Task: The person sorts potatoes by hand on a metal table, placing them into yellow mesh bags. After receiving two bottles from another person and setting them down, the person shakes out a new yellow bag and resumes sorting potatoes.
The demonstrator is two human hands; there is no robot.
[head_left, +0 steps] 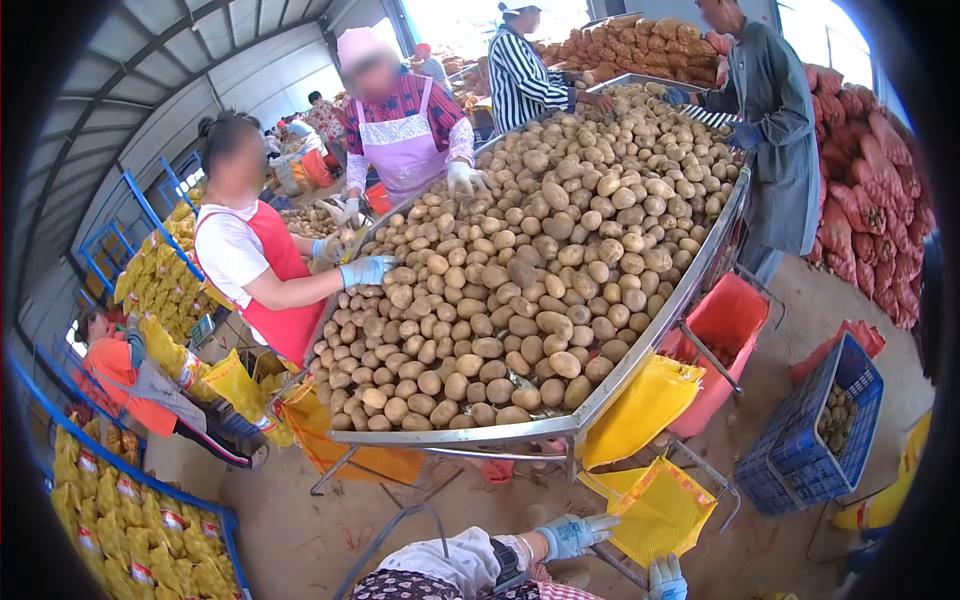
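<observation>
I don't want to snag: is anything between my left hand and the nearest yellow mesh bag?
Nothing visible blocks your left hand in its light-blue glove from the yellow mesh bag; a thin grey metal bar shows just below.

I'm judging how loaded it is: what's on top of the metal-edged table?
A heap of potatoes covers most of the metal-edged table. Most of its surface, and any potatoes buried lower, can't be seen.

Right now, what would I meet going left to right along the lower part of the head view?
Filled yellow sacks → gloved left hand → yellow mesh bag beside it → blue crate.
</observation>
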